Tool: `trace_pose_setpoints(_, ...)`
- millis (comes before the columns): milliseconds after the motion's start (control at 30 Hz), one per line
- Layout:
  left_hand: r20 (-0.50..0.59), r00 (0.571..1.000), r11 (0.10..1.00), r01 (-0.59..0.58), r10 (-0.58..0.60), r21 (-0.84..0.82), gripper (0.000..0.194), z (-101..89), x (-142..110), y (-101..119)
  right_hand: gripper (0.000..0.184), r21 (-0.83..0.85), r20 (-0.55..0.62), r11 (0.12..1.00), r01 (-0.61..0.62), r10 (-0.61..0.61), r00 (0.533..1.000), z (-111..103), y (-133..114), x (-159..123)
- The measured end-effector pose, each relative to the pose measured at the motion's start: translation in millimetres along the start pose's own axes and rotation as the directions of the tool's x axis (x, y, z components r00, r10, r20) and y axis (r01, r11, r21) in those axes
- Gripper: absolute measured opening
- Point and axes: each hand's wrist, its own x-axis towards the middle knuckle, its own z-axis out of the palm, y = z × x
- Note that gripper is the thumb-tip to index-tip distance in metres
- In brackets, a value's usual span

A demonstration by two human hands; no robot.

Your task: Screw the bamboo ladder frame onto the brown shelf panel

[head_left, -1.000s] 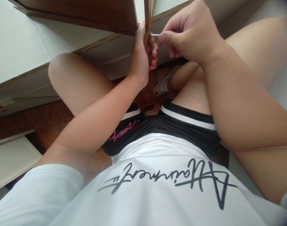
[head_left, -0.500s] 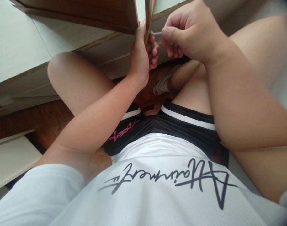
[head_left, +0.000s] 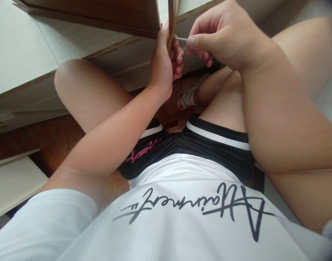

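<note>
Bracing a narrow wooden strip (head_left: 172, 18) at its near end with the left hand (head_left: 163, 67), pressed between thumb and curled fingers, presumably to hold it steady against sideways force. Pinching a thin metal rod (head_left: 181, 38) by its outer end in the fingers of the right hand (head_left: 222, 41), closed narrowly, likely for fine control while leaving the inner end free to reach the strip. Located beside a dark wooden panel (head_left: 92, 18), at the edge of the pale bench (head_left: 19, 54), probably for side access. Impossible to tell the rod's seating: entering or merely touching.
</note>
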Motion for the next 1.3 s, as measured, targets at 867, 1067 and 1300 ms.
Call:
trace_pose_setpoints(867, -0.01, 1.0, 0.999, -0.002, 0.003, 0.05, 0.054, 0.2, -0.4, 0.5, 0.01, 0.031, 0.035, 0.999, -0.011, 0.01, 0.999, 4.5, -0.7, 1.0)
trace_pose_setpoints(1067, -0.007, 1.0, 0.998, -0.014, 0.014, 0.067, 0.052, 0.3, -0.4, -0.5, 0.011, 0.041, 0.042, 0.999, -0.031, 0.029, 0.999, 1.9, -4.0, 1.1)
trace_pose_setpoints(1300, -0.029, 0.999, 0.996, 0.023, -0.021, 0.09, 0.052, 2.8, -1.8, 2.8, 0.026, 0.04, 0.079, 0.999, -0.037, 0.034, 0.996, 0.3, -2.2, -0.1)
